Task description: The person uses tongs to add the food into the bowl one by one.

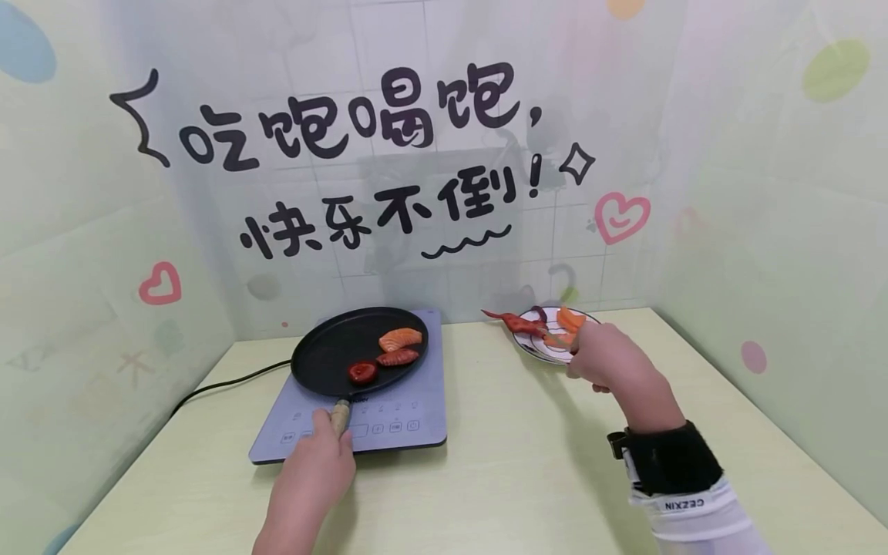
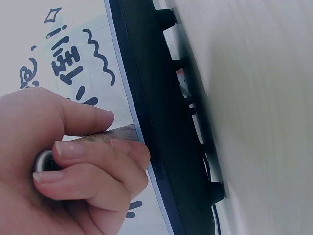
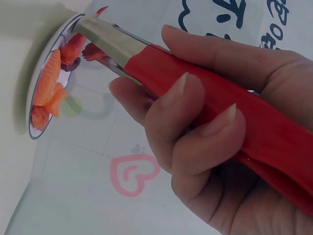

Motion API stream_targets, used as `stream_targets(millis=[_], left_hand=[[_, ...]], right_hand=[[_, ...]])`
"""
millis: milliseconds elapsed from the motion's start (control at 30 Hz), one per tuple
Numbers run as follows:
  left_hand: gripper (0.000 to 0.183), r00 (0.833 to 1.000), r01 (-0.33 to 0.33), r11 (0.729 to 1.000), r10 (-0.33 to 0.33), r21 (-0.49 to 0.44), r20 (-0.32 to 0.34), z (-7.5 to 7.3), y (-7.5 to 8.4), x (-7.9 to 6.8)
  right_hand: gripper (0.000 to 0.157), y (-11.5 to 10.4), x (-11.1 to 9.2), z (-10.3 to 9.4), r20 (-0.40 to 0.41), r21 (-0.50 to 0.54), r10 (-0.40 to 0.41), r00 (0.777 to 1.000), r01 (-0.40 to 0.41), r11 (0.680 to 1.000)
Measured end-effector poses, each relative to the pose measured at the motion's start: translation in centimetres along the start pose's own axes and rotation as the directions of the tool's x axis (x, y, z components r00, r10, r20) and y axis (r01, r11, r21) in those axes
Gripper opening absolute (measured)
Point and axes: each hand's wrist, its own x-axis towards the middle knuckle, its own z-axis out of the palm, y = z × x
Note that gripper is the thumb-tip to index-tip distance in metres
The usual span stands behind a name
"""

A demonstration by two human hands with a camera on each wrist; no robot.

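My left hand (image 1: pixel 312 466) grips the wooden handle (image 1: pixel 339 418) of a black frying pan (image 1: pixel 329 347). The pan sits on an induction cooker; in it lie an orange salmon-like slice (image 1: pixel 400 338), a reddish meat piece (image 1: pixel 398 357) and a round dark-red piece (image 1: pixel 363 372). In the right wrist view, my right hand (image 3: pixel 200 122) holds red-handled metal tongs (image 3: pixel 171 73), fingers wrapped about the handles. Their tips are at a long red food piece (image 1: pixel 519 323) with a pointed end, which overhangs the left side of a white plate (image 1: pixel 525 348). Orange pieces (image 3: pixel 48 78) also lie on that plate.
The flat induction cooker (image 1: pixel 432 401) stands left of centre on the pale wooden table (image 1: pixel 486 462). A black cord (image 1: pixel 232 381) runs from it to the left. Behind the table and at both sides hang printed sheets (image 1: pixel 430 285).
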Motion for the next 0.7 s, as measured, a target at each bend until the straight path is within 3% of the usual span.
stream_targets(millis=[133, 367, 700], left_hand=[[0.045, 1.0, -0.004, 1.0, 0.004, 0.002, -0.001, 0.0, 0.0, 0.0], [0.044, 1.0, -0.018, 1.0, 0.018, 0.005, -0.015, 0.0, 0.1, 0.0], [0.046, 1.0, -0.007, 1.0, 0.007, 0.009, -0.009, 0.0, 0.2, -0.1]], right_hand=[[0.017, 0.2, 0.7, 0.7, -0.015, -0.049, -0.013, 1.0, 0.013, 0.999], [0.013, 0.0, 1.8, 1.9, -0.082, -0.161, -0.035, 0.996, 0.022, 0.987], [0.012, -0.4, 2.6, 3.7, -0.148, -0.166, -0.06, 0.987, 0.034, 0.985]])
